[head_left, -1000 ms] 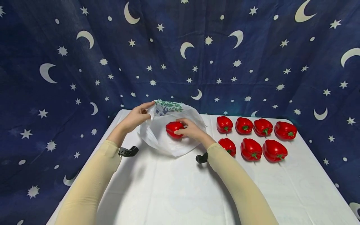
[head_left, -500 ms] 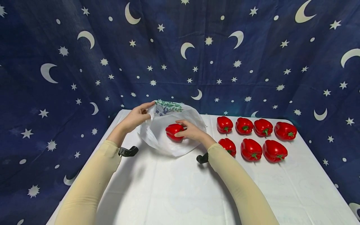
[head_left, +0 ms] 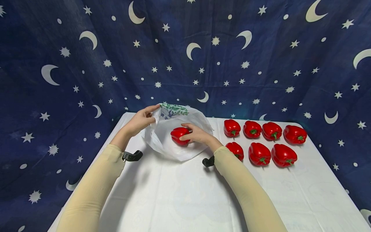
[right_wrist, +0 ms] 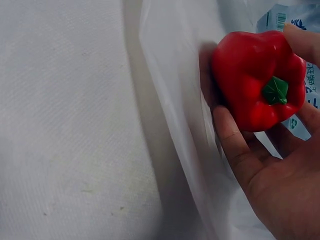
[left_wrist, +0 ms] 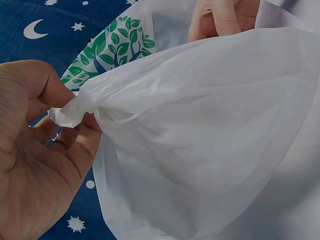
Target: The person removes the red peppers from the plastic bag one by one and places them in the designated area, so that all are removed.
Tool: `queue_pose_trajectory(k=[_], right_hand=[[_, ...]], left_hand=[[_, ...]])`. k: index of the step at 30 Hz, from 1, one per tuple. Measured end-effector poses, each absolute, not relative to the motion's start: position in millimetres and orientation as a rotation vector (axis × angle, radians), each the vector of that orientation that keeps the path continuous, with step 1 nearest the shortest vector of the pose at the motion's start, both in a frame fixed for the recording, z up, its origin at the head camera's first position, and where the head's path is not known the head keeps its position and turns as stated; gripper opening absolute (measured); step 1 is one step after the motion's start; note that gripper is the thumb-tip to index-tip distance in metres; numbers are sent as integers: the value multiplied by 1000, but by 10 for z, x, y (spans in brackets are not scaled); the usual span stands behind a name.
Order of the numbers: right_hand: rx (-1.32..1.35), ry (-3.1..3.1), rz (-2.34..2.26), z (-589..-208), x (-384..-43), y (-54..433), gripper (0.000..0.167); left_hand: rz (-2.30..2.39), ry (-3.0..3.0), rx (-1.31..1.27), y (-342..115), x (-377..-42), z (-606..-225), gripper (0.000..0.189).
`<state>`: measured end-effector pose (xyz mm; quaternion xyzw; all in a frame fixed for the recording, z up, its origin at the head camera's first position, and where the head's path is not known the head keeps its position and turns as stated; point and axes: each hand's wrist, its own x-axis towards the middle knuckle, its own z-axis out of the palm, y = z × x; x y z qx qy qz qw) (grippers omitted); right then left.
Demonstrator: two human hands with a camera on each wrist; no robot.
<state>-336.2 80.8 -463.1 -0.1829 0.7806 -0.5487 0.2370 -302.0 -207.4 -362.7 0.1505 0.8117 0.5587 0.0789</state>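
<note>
A white plastic bag (head_left: 162, 146) with a green tree print lies with its mouth spread wide. My left hand (head_left: 140, 121) pinches the bag's rim at its left side; in the left wrist view the gathered plastic (left_wrist: 72, 111) pokes out between thumb and fingers. Inside the bag's mouth, my right hand (head_left: 198, 133) grips a red bell pepper (head_left: 179, 136). Seen from the right wrist, the pepper (right_wrist: 257, 80) has its green stem towards the palm, with thumb and fingers around its sides. The left wrist view hides the pepper behind the bag.
Several more red bell peppers (head_left: 259, 154) lie in two rows at the right of the white-covered table (head_left: 179, 193). My right forearm partly covers the nearest one. A dark blue curtain (head_left: 185, 64) with moons and stars hangs behind the table.
Both hands, the bag and the held bell pepper stay almost where they were. The pepper sits very slightly lower than a second ago. The head view has shifted a little.
</note>
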Motion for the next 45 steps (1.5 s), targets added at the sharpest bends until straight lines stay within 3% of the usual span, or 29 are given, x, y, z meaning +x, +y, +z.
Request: queue_pose_trajectory(k=[31, 45], right_hand=[[-515, 2127, -1540, -4574, -3363, 832, 64], [-559, 2095, -1559, -4324, -3223, 998, 62]], left_hand=[[1690, 2416, 452, -2076, -3005, -3630, 72], [1700, 2400, 457, -2134, -2978, -3663, 72]])
